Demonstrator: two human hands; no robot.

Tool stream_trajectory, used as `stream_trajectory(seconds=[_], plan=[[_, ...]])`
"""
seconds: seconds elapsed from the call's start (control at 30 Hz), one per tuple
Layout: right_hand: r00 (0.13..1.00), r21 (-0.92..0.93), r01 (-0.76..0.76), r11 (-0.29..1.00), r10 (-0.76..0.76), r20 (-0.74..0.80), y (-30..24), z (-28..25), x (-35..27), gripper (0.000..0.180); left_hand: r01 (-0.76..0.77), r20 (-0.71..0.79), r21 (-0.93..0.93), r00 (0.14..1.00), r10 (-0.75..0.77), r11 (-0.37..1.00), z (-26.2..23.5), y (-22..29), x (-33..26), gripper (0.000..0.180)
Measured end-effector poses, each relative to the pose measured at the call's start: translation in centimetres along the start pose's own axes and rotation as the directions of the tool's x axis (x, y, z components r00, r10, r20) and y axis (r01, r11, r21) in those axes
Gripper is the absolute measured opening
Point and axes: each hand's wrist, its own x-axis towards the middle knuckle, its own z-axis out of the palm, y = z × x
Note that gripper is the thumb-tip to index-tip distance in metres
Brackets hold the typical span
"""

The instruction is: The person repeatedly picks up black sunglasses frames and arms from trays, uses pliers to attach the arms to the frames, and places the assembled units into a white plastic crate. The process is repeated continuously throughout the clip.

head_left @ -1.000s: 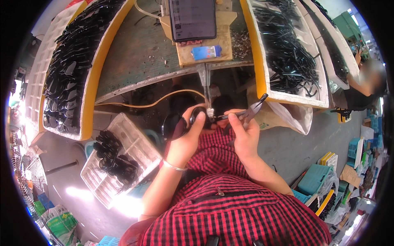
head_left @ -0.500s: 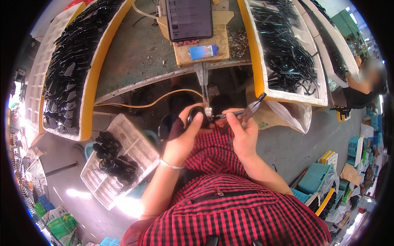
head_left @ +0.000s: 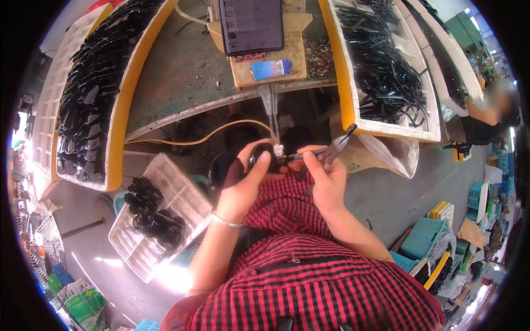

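My left hand (head_left: 246,182) is closed on a dark sunglasses front (head_left: 225,170), thumb over one round lens; the other lens sticks out to the left. Close beside it, my right hand (head_left: 328,185) pinches a slim dark temple arm (head_left: 297,156) pointing at the frame's right end. A grey, black-tipped piece (head_left: 338,145) also juts up from the right fingers; its kind is unclear. Both hands meet just below the white tip (head_left: 279,149) of a metal rod (head_left: 271,105) that comes down from the bench edge. The exact contact between temple and frame is too small to tell.
Trays of dark sunglasses fronts (head_left: 91,105) and temples (head_left: 383,66) flank the bench (head_left: 182,71). A phone (head_left: 252,27) and small blue packet (head_left: 271,69) rest at its middle. A pale crate (head_left: 190,212) with sunglasses stands lower left. Another person (head_left: 480,129) is at far right.
My left hand and the sunglasses front have shifted very slightly left. The right hand keeps its grip and place almost unchanged.
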Motion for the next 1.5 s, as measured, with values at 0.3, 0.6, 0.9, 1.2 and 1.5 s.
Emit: stream_trajectory(seconds=[0.3, 0.6, 0.9, 1.2, 1.5], plan=[[1.000, -0.011, -0.004, 1.000, 0.004, -0.002, 0.0, -0.1, 0.0, 0.021, 0.003, -0.001, -0.018, 1.000, -0.003, 1.000, -0.1, -0.1, 0.1, 0.034], [1.000, 0.003, -0.011, 1.000, 0.011, -0.021, 0.5, -0.1, 0.0, 0.021, 0.003, 0.000, 0.005, 1.000, -0.003, 1.000, -0.2, -0.5, 0.4, 0.034], [0.988, 0.055, -0.142, 0.988, 0.139, 0.066, 0.4, 0.2, -2.5, 0.019, 0.072, 0.017, -0.074, 0.997, -0.070, 0.995, -1.8, -1.1, -3.8, 0.037], [0.988, 0.246, -0.151, 0.957, 0.144, 0.049, -6.6, -0.5, -3.2, 0.019, -0.157, 0.052, -0.141, 0.985, 0.166, 0.977, 2.8, 2.9, -6.0, 0.047], [0.931, 0.259, -0.165, 0.952, 0.237, -0.277, -12.7, -14.4, 6.0, 0.031, -0.388, -0.182, 0.014, 0.905, 0.384, 0.921, 1.3, 7.0, -4.8, 0.037]])
